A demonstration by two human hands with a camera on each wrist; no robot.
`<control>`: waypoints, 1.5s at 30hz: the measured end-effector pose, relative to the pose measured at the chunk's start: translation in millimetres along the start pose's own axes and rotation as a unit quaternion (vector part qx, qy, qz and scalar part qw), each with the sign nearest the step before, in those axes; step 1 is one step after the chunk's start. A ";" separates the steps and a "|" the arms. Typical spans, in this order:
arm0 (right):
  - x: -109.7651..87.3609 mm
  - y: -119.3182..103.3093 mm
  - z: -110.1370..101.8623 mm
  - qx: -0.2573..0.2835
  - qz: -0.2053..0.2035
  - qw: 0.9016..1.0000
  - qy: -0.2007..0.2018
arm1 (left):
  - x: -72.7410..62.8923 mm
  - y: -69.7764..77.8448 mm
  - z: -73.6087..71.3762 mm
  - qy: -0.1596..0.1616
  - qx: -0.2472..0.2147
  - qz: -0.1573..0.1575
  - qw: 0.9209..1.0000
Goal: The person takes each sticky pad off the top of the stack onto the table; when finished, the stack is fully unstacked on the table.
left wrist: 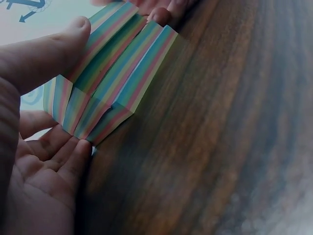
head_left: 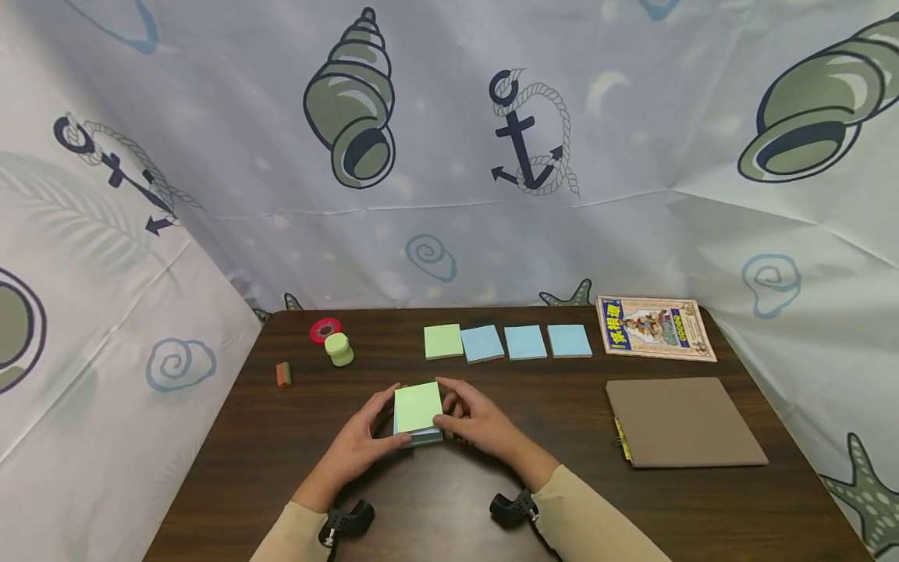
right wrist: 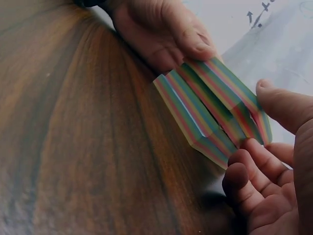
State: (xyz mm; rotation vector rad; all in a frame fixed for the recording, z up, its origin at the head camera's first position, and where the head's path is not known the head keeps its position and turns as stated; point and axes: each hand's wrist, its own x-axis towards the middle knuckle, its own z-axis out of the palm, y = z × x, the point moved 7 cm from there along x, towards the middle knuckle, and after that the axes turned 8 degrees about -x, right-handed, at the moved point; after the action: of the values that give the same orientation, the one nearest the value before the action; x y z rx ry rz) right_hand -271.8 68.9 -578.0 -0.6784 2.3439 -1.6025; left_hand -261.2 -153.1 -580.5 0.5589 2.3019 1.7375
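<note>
Between both hands, over the near middle of the table, is a stack of sticky note pads (head_left: 417,407) with a light green pad on top and blue below. Its sides show rainbow stripes in both wrist views, with narrow gaps between the several pads (left wrist: 115,63). My left hand (head_left: 360,443) grips the stack from the left, thumb at the near side and fingers along the far left edge. From the right, my right hand (head_left: 485,421) holds it, thumb at the right edge and fingers curled at the side (right wrist: 259,171).
Behind the stack lie a green pad (head_left: 443,341) and three blue pads (head_left: 525,342) in a row. To the left are a red ring (head_left: 326,330), a pale green jar (head_left: 339,350) and a small orange-green block (head_left: 283,375). A booklet (head_left: 656,328) and taupe folder (head_left: 687,421) lie right.
</note>
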 end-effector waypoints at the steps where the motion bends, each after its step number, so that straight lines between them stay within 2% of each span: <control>1: 0.6 0.2 -0.4 0.004 0.001 1.000 0.000 | 0.1 0.0 -0.4 0.001 0.000 -0.001 1.000; 10: -1.0 2.9 -0.6 0.024 0.013 0.999 -0.016 | -0.1 -1.4 -1.1 0.004 0.017 -0.004 1.000; 15: -1.6 0.9 -1.1 0.049 0.005 0.999 -0.016 | -0.6 -1.1 -1.3 0.005 0.010 -0.004 1.000; 28: -3.4 3.2 -5.4 0.129 -0.003 0.992 0.014 | -1.6 -2.2 -2.1 0.007 0.020 -0.012 1.000; 36: -4.2 0.7 -14.0 0.167 -0.033 0.984 0.056 | -0.4 -0.9 -1.8 0.004 0.027 -0.007 1.000; 40: -4.7 0.3 -23.8 0.148 -0.043 0.982 0.105 | -0.4 -0.1 -2.1 0.004 0.024 -0.005 1.000; 45: -8.1 3.8 -37.5 0.129 -0.027 0.977 0.168 | -0.5 1.3 -2.2 0.004 0.019 0.000 1.000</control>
State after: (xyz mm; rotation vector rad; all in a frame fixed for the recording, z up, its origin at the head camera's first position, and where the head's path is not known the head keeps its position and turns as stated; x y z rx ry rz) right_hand -281.8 104.7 -567.9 -0.4449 2.2830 -2.1435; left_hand -261.4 -154.9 -578.7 0.5604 2.3464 1.7024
